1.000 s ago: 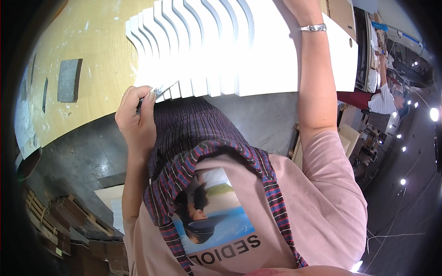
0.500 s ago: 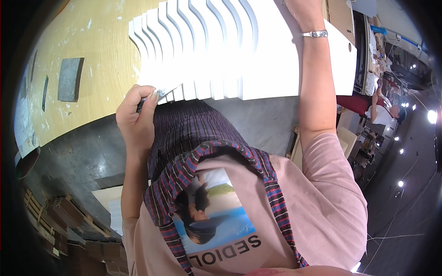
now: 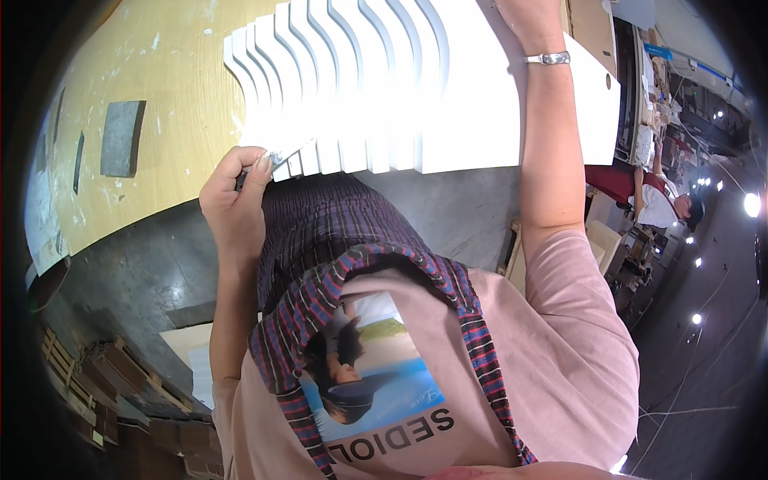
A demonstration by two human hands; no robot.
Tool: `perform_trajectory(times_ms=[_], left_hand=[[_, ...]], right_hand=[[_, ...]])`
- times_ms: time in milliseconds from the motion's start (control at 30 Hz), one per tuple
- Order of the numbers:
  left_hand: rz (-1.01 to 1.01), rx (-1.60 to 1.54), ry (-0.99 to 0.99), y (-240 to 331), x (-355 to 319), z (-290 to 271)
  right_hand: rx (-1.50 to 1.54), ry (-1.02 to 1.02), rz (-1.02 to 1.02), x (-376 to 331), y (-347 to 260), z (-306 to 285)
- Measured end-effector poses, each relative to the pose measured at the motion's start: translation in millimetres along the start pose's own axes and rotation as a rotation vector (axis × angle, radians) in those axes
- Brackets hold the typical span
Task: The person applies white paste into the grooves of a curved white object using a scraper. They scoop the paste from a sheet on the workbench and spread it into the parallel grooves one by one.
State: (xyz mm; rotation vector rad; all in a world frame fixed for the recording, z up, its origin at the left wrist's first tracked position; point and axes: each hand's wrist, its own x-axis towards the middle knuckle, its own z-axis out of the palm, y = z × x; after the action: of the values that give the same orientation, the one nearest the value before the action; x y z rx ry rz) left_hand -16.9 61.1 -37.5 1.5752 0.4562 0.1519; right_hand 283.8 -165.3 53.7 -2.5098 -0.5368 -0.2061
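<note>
My left hand (image 3: 234, 188) is closed around a thin-bladed tool (image 3: 290, 154) that looks like a putty knife. Its blade points up and right, at the near left corner of the white panels; whether it touches them I cannot tell. These white panels (image 3: 472, 120) with wavy far-left edges lie overlapped in a stepped row on the table, partly washed out by glare. My right hand (image 3: 532, 20), with a silver bracelet at the wrist, reaches over the right part of the panels at the top edge. Its fingers are cut off by the frame.
A yellow wood-grain table (image 3: 172, 72) bears a grey rectangular block (image 3: 122, 138) and a thin dark strip (image 3: 78, 162) at left. Wooden pallets (image 3: 68, 372) stand on the floor at lower left. Another person (image 3: 660, 200) is at the far right beside cluttered shelves.
My left hand has shifted slightly left, and the tool's blade has tilted a little and shows more clearly. My right hand has stayed in place. The person at far right has moved slightly.
</note>
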Motion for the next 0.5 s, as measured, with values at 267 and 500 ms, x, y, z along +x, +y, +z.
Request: perform_trajectory(times_ms=[267, 500], left_hand=[[0.026, 0.058, -0.021, 2, 5, 2], [-0.032, 0.014, -0.050, 9, 19, 8]], right_hand=[[-0.005, -0.003, -0.032, 1, 1, 0], [0.007, -0.003, -0.019, 0, -1, 0]])
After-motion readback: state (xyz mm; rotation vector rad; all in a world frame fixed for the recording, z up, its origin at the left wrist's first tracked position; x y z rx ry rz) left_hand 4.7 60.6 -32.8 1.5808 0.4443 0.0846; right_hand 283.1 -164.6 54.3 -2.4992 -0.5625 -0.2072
